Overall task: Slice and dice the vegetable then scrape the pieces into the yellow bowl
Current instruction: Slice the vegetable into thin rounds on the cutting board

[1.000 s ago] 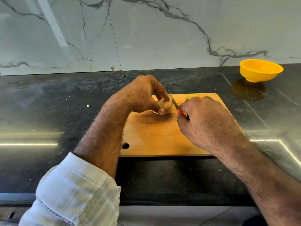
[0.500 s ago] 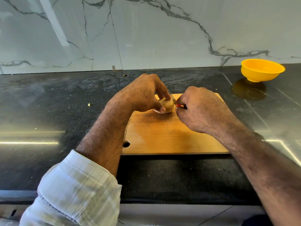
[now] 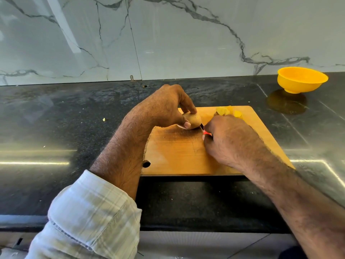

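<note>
A tan potato lies on the wooden cutting board, near its far left corner. My left hand holds the potato between curled fingers and thumb. My right hand grips a knife with a red handle; its blade is low at the potato's right end and mostly hidden. Yellow cut slices lie at the board's far edge, just beyond my right hand. The yellow bowl stands far right on the counter, by the wall.
The board sits on a glossy black stone counter with a few small scraps on it at the left. A marble backsplash rises behind. The counter's front edge runs below the board.
My right hand has drawn the knife down and back toward me at the potato's right end, and the cut slices behind it have come into view. The left hand stays on the potato.
</note>
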`<state>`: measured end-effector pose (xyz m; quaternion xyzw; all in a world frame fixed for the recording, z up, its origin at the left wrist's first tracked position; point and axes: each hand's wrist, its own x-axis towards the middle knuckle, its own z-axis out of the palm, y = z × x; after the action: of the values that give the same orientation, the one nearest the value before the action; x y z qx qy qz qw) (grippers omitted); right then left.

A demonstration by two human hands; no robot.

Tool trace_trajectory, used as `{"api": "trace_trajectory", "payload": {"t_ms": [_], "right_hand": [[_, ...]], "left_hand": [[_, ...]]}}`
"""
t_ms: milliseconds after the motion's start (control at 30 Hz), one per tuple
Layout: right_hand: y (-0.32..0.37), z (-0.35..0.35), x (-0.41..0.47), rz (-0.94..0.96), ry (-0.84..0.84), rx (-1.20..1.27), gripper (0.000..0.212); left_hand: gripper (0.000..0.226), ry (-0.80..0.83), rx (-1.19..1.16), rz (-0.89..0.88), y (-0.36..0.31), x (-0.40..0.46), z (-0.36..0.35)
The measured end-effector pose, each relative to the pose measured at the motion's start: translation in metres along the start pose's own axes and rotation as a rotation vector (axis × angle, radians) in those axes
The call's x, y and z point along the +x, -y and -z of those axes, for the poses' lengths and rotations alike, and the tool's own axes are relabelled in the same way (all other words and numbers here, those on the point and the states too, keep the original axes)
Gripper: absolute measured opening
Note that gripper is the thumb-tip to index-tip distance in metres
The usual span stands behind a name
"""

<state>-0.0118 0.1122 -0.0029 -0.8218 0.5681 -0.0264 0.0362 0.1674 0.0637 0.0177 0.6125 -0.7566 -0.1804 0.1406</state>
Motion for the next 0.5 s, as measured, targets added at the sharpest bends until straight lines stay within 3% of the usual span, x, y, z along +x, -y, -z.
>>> {"api": "trace_trajectory", "payload": {"t_ms": [167, 500], "right_hand": [[-0.001, 0.014, -0.014, 0.014, -0.093, 0.053, 0.019], [-0.003, 0.012, -0.002, 0.028, -0.062, 0.053, 0.013]], "left_hand": [[0.043, 0.0, -0.026, -0.011, 0.0, -0.002, 0.002], [0.038, -0.009, -0.015, 0.0, 0.0, -0.001, 0.0]]}}
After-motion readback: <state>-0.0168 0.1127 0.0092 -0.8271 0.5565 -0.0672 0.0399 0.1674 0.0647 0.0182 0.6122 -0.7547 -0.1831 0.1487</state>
